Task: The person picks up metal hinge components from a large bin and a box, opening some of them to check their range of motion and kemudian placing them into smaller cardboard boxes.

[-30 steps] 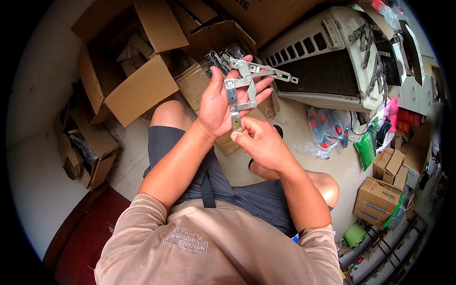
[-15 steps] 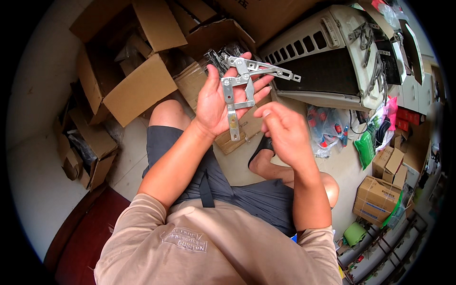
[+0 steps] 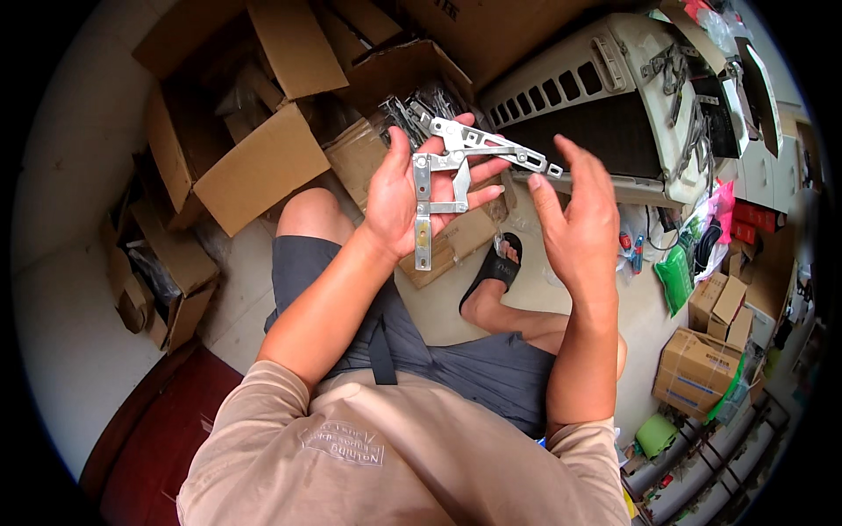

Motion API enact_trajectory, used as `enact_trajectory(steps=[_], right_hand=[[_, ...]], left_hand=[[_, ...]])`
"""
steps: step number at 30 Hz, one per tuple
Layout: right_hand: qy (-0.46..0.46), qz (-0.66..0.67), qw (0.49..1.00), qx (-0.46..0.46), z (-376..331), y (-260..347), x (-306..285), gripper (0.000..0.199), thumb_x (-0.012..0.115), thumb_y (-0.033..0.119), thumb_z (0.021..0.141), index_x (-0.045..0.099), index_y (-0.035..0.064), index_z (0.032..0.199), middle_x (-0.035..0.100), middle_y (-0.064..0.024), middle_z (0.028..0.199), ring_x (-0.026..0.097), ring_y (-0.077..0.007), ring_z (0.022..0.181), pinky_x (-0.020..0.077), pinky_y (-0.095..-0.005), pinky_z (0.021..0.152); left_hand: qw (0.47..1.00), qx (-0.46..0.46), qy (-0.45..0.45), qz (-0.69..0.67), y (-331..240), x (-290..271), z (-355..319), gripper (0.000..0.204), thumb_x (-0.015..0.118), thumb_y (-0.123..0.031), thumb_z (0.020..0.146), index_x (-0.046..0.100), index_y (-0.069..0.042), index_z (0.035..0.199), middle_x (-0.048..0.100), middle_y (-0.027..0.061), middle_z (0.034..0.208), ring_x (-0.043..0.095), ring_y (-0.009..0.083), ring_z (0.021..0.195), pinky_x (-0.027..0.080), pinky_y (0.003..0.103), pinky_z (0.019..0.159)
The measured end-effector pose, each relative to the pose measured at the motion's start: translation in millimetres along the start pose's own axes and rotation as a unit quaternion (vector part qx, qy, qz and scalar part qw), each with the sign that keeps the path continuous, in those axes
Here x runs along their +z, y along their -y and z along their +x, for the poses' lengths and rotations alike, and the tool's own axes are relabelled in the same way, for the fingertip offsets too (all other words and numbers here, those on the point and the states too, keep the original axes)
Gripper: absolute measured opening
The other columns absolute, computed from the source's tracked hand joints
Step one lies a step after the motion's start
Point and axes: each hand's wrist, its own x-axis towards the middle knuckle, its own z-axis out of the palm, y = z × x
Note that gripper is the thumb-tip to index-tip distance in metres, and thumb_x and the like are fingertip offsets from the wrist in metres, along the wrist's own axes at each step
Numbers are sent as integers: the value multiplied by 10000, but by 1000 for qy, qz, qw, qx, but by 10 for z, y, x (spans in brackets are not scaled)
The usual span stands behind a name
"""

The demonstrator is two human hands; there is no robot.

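Head view: sitting above a tiled floor [image 3: 456, 307] with bare knees apart, grey shorts [image 3: 456, 368] and a black sandal [image 3: 495, 267] showing below the hands. Holding, in the left hand [image 3: 412, 188], a metal window hinge [image 3: 452, 167] of folding steel arms; lying across the palm, one long arm hanging down toward the wrist, another stretching out to the right past the fingertips, thumb and fingers loosely curled around the middle joint. Hovering just to the right, the right hand [image 3: 574, 223], fingers spread wide and slightly curved, holding nothing, fingertips near the far right end of the hinge but apart from it. Lying on the floor far behind the left hand, a flat cardboard box [image 3: 447, 250] with more bundled metal hinges [image 3: 412, 110] beyond it. Standing to the far left, open cardboard boxes [image 3: 254, 167]. Resting to the far right, a beige slotted appliance casing [image 3: 605, 96] with metal parts on top. Sitting near right, small sealed cartons [image 3: 697, 368] and a green bag [image 3: 675, 276].
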Motion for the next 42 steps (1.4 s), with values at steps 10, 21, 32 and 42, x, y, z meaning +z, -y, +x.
enact_trajectory(steps=[10, 21, 32, 42], right_hand=[[34, 43, 998, 22, -62, 92, 33, 386, 781, 233, 946, 689, -7, 1235, 714, -198, 1128, 695, -412, 1019, 558, -474, 859], [11, -4, 999, 53, -85, 118, 86, 214, 742, 190, 977, 739, 43, 1132, 747, -186, 965, 717, -421, 838, 566, -478, 729], [31, 19, 996, 81, -99, 90, 228, 222, 760, 213, 961, 759, 34, 1092, 749, -187, 942, 720, -416, 820, 562, -479, 722], [20, 24, 997, 77, -202, 168, 369, 222, 768, 252, 959, 747, 57, 1061, 743, -169, 904, 715, -416, 796, 557, -494, 687]], left_hand=[[998, -16, -31, 45, 23, 73, 16, 925, 249, -774, 1052, 316, -68, 1645, 479, 240, 1590, 470, 416, 1480, 403, 623, 1210], [993, 3, -90, 79, 51, 90, 3, 1008, 243, -813, 1025, 398, 7, 1590, 495, 292, 1567, 509, 405, 1453, 446, 617, 1190], [977, 44, -166, 123, 82, 7, -35, 975, 244, -796, 1037, 499, 27, 1491, 601, 268, 1454, 612, 380, 1338, 525, 548, 1141], [958, 102, -231, 139, 65, -4, -2, 967, 209, -797, 1046, 568, 44, 1362, 686, 261, 1298, 681, 357, 1225, 554, 513, 1079]])
